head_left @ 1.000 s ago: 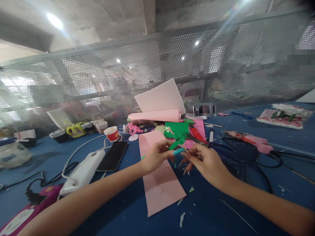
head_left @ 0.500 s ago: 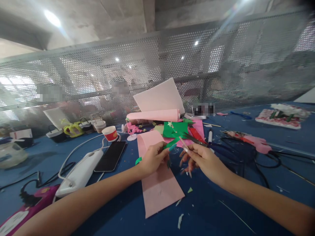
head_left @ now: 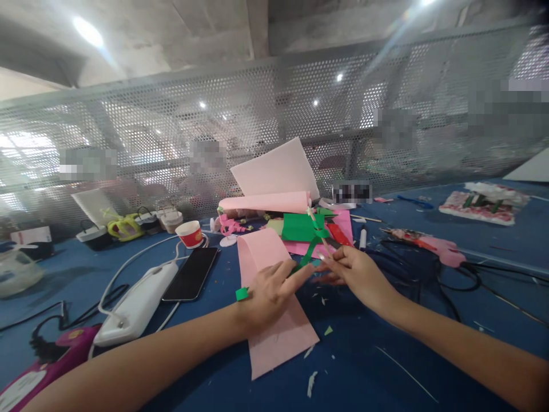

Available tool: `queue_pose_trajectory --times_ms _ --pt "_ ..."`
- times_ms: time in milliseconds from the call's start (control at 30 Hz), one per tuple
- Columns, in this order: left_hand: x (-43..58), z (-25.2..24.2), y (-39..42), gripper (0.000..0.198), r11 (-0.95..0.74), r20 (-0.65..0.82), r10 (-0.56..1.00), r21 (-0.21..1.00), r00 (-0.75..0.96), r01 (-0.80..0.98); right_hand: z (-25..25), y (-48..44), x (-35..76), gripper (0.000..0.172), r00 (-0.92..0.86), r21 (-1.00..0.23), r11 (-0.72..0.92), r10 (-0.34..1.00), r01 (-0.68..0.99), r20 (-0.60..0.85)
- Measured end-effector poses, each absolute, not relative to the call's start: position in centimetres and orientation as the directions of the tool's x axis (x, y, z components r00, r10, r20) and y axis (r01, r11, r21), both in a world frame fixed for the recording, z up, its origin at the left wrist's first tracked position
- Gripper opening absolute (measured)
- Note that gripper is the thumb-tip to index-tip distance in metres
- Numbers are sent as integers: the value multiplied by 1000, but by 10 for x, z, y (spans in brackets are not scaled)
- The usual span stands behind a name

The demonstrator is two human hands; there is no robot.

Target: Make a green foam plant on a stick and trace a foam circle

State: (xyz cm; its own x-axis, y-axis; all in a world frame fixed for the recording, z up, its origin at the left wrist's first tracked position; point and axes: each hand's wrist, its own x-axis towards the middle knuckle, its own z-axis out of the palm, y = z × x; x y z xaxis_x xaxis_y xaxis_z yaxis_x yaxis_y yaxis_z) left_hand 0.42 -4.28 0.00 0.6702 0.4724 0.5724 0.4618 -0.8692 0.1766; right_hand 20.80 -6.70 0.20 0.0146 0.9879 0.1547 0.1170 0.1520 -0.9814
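Some green strip seems wrapped round the thin stick my right hand pinches; a length looks loose by my left hand (its grip unclear).

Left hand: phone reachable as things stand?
Probably yes: the phone lies uncovered on the table to the left of the left hand, though the green strip it seems to hold may need letting go first.

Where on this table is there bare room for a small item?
Bare table shows between the jar and the white block; a narrow gap between the phone and the long pink sheet. Right of its near end is open but for scraps. Crowded beyond the left hand and right hand: green sheet, pink roll, red piece.
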Motion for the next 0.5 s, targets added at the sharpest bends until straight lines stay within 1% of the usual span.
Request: queue_pose_trajectory --times_ms 33,67,100,133,167,233,267,300,333,367,400,433,467,500 --pt "5 3 -45 35 -865 538 479 153 693 478 2 -67 208 38 11 -980 154 988 126 156" --pt "7 8 -49 33 -851 501 506 156 702 501 2 -68 209 38 8 -977 163 986 140 166" --pt "8 13 -52 30 -832 477 541 181 693 525 2 -68 209 38 3 -971 180 983 158 183" --pt "10 19 -56 28 -808 437 583 229 684 543 1 -67 210 38 1 -962 202 979 183 206" --pt "12 26 -60 31 -790 393 613 286 686 542 1 -67 210 38 3 -952 224 973 211 230" --pt "15 39 -67 47 -735 323 669 420 670 532 0 -66 211 38 17 -928 259 962 269 273" --pt "15 45 -69 57 -685 257 703 496 664 534 -1 -66 211 38 28 -915 270 956 301 291" --pt "15 50 -70 65 -617 161 728 578 667 534 -1 -65 211 38 37 -902 278 951 332 307" --pt "14 55 -70 69 -551 78 729 656 680 516 -1 -65 211 37 46 -889 283 946 358 320" --pt "13 59 -68 70 -497 30 714 725 699 477 -1 -65 211 37 50 -880 286 943 379 328" --pt "11 62 -66 66 -467 14 687 775 727 427 -1 -64 211 36 45 -873 287 943 396 330" --pt "9 64 -63 63 -468 34 662 798 749 379 -1 -65 210 35 32 -868 290 944 403 330" --pt "7 66 -59 59 -497 71 641 798 765 342 0 -65 210 35 10 -868 297 945 397 328" --pt "5 68 -54 57 -548 120 629 769 768 328 0 -65 209 34 -23 -874 307 946 377 323"
